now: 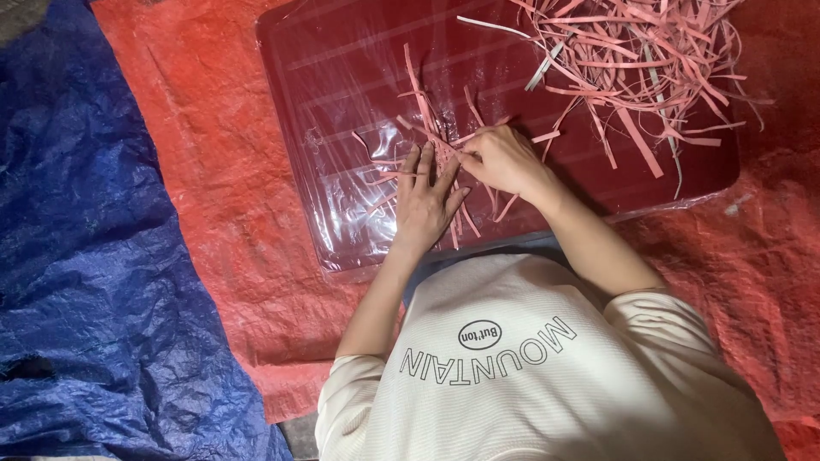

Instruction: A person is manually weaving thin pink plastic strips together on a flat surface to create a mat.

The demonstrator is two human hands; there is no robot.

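Red tarp (pixel 231 205), one tray (pixel 342 77), two hands (pixel 427 201) pressing strips (pixel 444 149)

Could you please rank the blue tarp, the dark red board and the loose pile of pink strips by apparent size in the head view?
1. blue tarp
2. dark red board
3. loose pile of pink strips

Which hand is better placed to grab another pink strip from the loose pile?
Probably the right hand: it lies nearer the loose pile of pink strips at the board's far right. The left hand lies flat, pressing down the small bundle of strips.
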